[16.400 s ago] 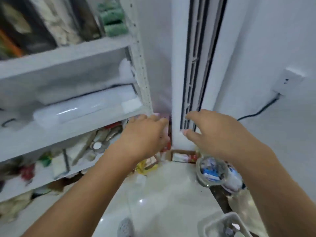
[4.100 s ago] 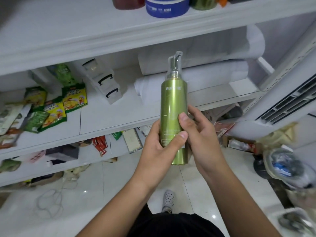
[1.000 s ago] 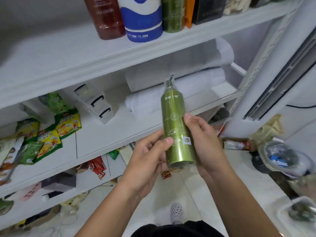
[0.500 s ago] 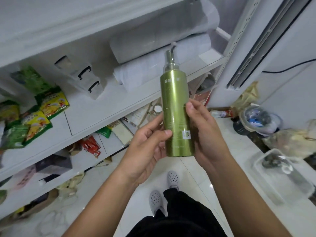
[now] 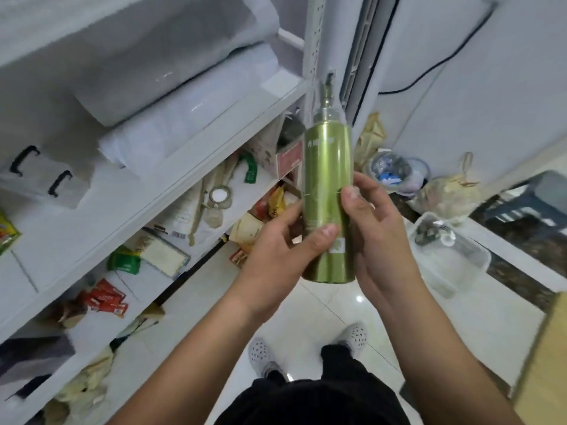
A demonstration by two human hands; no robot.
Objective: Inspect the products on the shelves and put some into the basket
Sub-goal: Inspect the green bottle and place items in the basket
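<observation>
**Still checking the green bottle before it goes anywhere**

Right now I hold a tall, metallic olive-green pump bottle [image 5: 327, 191] upright in front of me, out past the front edge of the white shelves [image 5: 196, 167] and above the glossy white tiled floor [image 5: 310, 320]. My left hand [image 5: 276, 250] wraps the lower body from the left, thumb laid across the front near a small pale label patch. My right hand [image 5: 374, 237] cups it from the right, thumb pressed to the front higher up, the fingers behind. Both hands are curled round it, neither spread wide.

I judge this to be the inspecting step: the bottle is off the shelf and turned toward me, not yet on its way to a basket. No basket is plainly visible to me; a clear plastic tub [image 5: 451, 253] sits on the floor to my right, but I cannot say it is the one meant. The next move would call for finding the basket, freeing one hand, and lowering the bottle base first.

Its body is a smooth cylinder with a satin sheen, likely slippery, rigid under the fingers. The shoulder narrows to a clear collar and a slim pump spout [image 5: 329, 87], the fragile part to keep clear of knocks.
</observation>
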